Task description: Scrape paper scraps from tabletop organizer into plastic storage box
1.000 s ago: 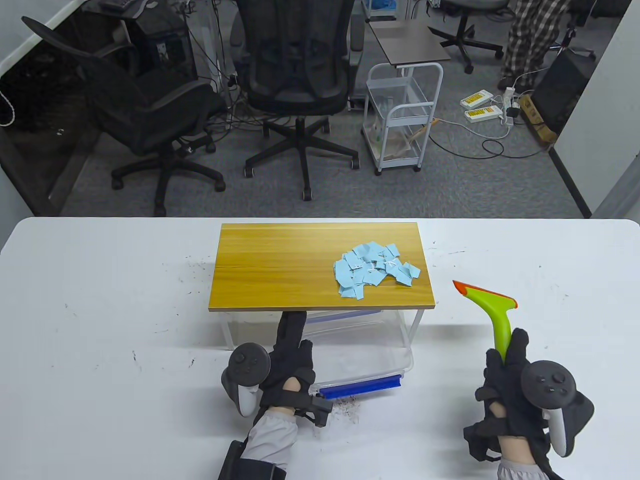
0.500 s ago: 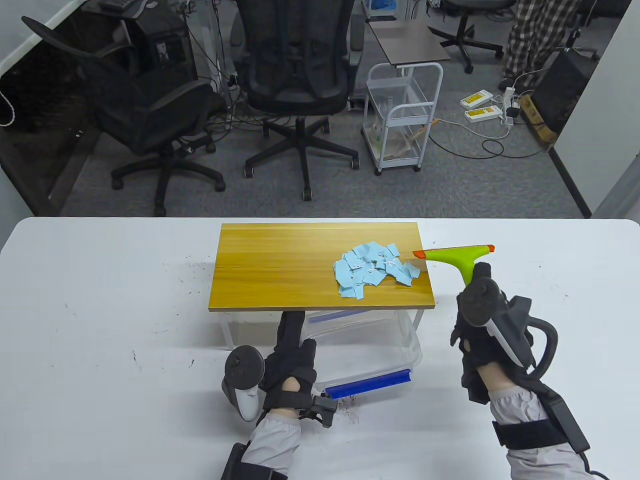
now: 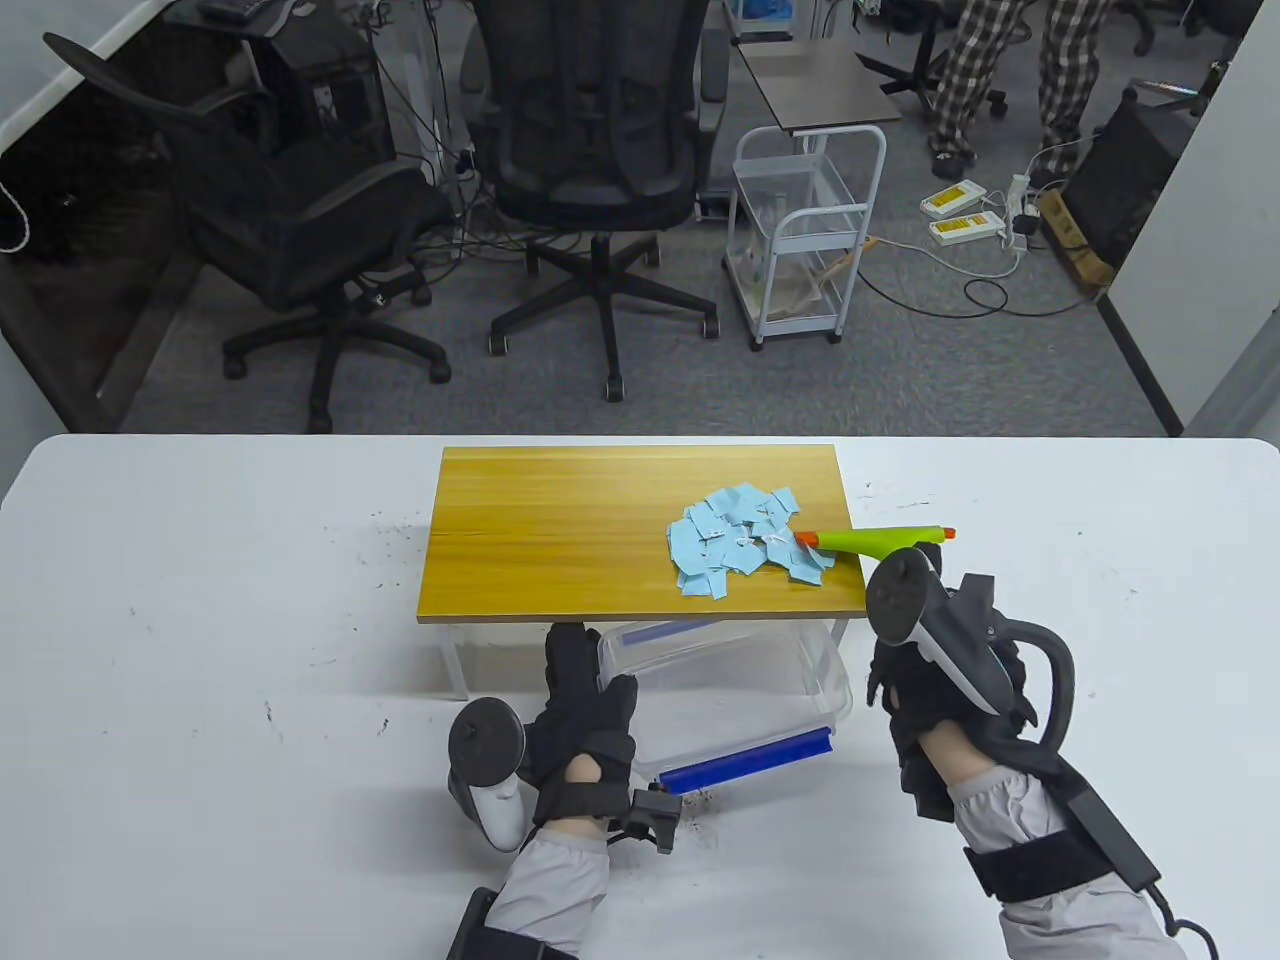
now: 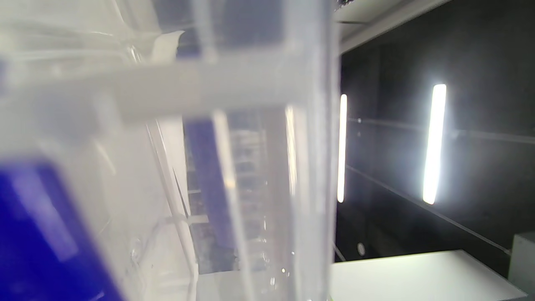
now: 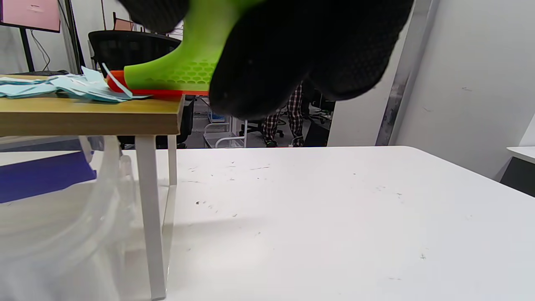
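The scraps [image 3: 745,538] are pale blue, a few with thin white marks. The organizer [image 3: 560,540] has a honey-yellow wood-grain top on white legs. The scraper [image 3: 880,540] is lime green with an orange edge and a honeycomb pattern on its head. The box [image 3: 740,690] is clear with blue clips. Both gloves are black; the sleeves [image 3: 550,880] are light grey. The desk [image 3: 200,650] is white, flecked with dark specks. The trousers [image 3: 1010,60] beyond the right hand [image 3: 940,700] are black-and-white plaid.

no text, label or number can be read.
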